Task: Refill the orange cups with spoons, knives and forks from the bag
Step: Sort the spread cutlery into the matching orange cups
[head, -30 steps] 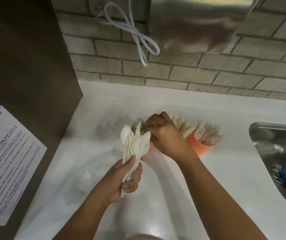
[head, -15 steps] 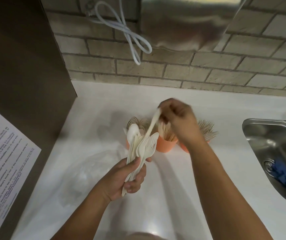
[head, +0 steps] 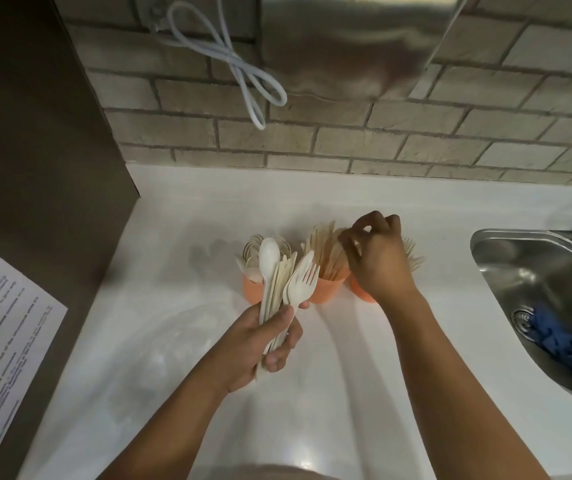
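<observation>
- A view from the head, looking down at a white counter (head: 346,393) set against a brick wall (head: 416,140).
- Three orange cups stand in a row near the back of the counter, close beside one another.
- The left cup (head: 250,294) holds spoons (head: 253,245) with their bowls up.
- The middle cup (head: 327,292) holds knives (head: 324,247) standing upright.
- The right cup (head: 360,295) is mostly hidden behind the right hand (head: 379,261); the tips of forks (head: 415,256) fan out past the knuckles.
- The left hand (head: 260,344) is raised in front of the left and middle cups. Its grip is wrapped round a bundle of pale cutlery (head: 277,289), thumb across the handles.
- A loose spoon (head: 270,254) and a fork (head: 303,277) stick up highest from that bundle, heads upward.
- The right hand hovers over the middle and right cups, palm down and fingers curled, the thumb and forefinger close together at the tops of the knives. Whether this grip is pinching a knife or holding nothing cannot be told.
- A clear plastic bag (head: 173,344) lies crumpled on the counter, to the left of the left hand and nearer the viewer than the cups.
- A steel sink (head: 519,271) is sunk into the counter on the right, with a blue cloth (head: 564,344) lying by its drain.
- A white cable (head: 243,74) hangs in a loop on the wall, next to a shiny metal box (head: 346,46).
- A printed paper notice (head: 0,341) is fixed to a dark panel (head: 35,168) on the left.
</observation>
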Motion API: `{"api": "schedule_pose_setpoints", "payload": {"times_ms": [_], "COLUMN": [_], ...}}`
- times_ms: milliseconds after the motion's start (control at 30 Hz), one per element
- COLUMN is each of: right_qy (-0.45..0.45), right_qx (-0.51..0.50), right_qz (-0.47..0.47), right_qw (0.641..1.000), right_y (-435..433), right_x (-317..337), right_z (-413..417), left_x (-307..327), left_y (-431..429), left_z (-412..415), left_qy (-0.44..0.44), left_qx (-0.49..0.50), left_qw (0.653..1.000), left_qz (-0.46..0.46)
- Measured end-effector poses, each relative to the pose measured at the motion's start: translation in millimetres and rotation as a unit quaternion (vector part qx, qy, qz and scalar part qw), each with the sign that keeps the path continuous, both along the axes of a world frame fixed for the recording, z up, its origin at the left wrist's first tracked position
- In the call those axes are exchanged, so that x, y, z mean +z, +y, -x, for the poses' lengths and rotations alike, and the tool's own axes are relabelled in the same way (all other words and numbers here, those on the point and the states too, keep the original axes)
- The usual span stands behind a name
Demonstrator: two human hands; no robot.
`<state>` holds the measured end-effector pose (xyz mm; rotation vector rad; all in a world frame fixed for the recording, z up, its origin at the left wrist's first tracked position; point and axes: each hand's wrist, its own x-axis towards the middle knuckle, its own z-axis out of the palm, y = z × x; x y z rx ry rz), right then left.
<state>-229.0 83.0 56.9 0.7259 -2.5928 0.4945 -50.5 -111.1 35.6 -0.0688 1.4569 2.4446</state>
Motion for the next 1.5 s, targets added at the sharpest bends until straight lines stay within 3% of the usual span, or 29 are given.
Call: {"api": "schedule_pose_setpoints", "payload": {"times_ms": [100, 167, 267, 333, 367, 433, 500, 600, 700, 767, 967, 1067, 1133, 1233, 1267, 1333, 1400, 1433, 1500], "right_qy": [0.014, 0.007, -0.195, -0.325, -0.341, -0.323, -0.283, -0.141, 0.013, 0.071, 0.065, 0.071, 0.076, 0.074, 0.049, -0.108, -0.315, -0.374, -0.398], "right_qx": [-0.031, -0.015, 0.044, 0.091, 0.099, 0.086, 0.043, -0.040, -0.101, -0.120, -0.085, -0.109, -0.156, -0.150, -0.130, -0.068, 0.024, 0.066, 0.101], "right_qz": [-0.039, 0.061, 0.265, 0.281, 0.274, 0.289, 0.364, 0.444, 0.419, 0.369, 0.257, 0.073, -0.011, 0.039, 0.095, 0.248, 0.354, 0.374, 0.402], "right_qw": [0.999, 0.998, 0.943, 0.898, 0.894, 0.897, 0.886, 0.884, 0.902, 0.919, 0.961, 0.989, 0.985, 0.985, 0.986, 0.960, 0.880, 0.846, 0.818], "right_y": [-3.7, -11.1, -22.7, -29.2, -31.0, -32.6, -29.6, -6.4, 27.0, 44.9, 68.2, 71.2, 70.7, 58.7, 50.7, 33.1, 15.7, 9.2, -0.9], "right_x": [-4.0, 12.3, 46.1, 50.2, 46.9, 41.0, 43.4, 58.0, 63.7, 58.2, 16.7, -8.7, -18.0, -11.9, -4.7, 14.6, 30.5, 33.5, 34.9], "right_z": [-10.9, -23.1, -54.9, -74.5, -81.1, -87.3, -85.4, -72.4, -52.9, -40.7, -15.6, -8.7, -11.3, -28.9, -37.0, -54.6, -70.6, -76.7, -84.3], "left_x": [1.4, 1.1, 1.0, 0.3, -0.3, -3.3, -6.8, -10.4, -9.4, -6.7, 4.5, 11.7, 15.3, 14.8, 14.1, 13.1, 12.2, 11.8, 10.6], "left_y": [1.5, 1.7, 2.8, 3.8, 4.3, 5.4, 6.5, 7.7, 8.7, 10.9, 23.5, 28.0, 28.9, 27.0, 26.1, 25.6, 25.9, 25.9, 25.7], "left_z": [1.8, 2.7, 4.5, 5.3, 5.1, 4.0, 2.2, 0.7, 2.9, 5.9, 14.5, 16.8, 17.2, 17.3, 16.9, 16.8, 16.9, 16.9, 16.9], "left_qy": [0.006, 0.014, 0.011, 0.008, 0.008, 0.003, -0.006, -0.015, -0.007, -0.003, 0.003, -0.006, -0.010, -0.008, -0.006, -0.005, -0.005, -0.005, -0.003], "left_qx": [0.012, 0.021, 0.034, 0.036, 0.034, 0.036, 0.044, 0.050, 0.044, 0.035, 0.012, -0.001, -0.007, -0.022, -0.028, -0.041, -0.055, -0.060, -0.068], "left_qw": [1.000, 1.000, 0.999, 0.999, 0.999, 0.999, 0.999, 0.998, 0.999, 0.999, 1.000, 1.000, 1.000, 1.000, 0.999, 0.998, 0.996, 0.995, 0.995], "left_qz": [0.004, 0.012, 0.011, 0.013, 0.017, 0.026, 0.028, 0.026, 0.016, 0.016, 0.027, 0.014, 0.003, -0.019, -0.028, -0.047, -0.066, -0.074, -0.079]}}
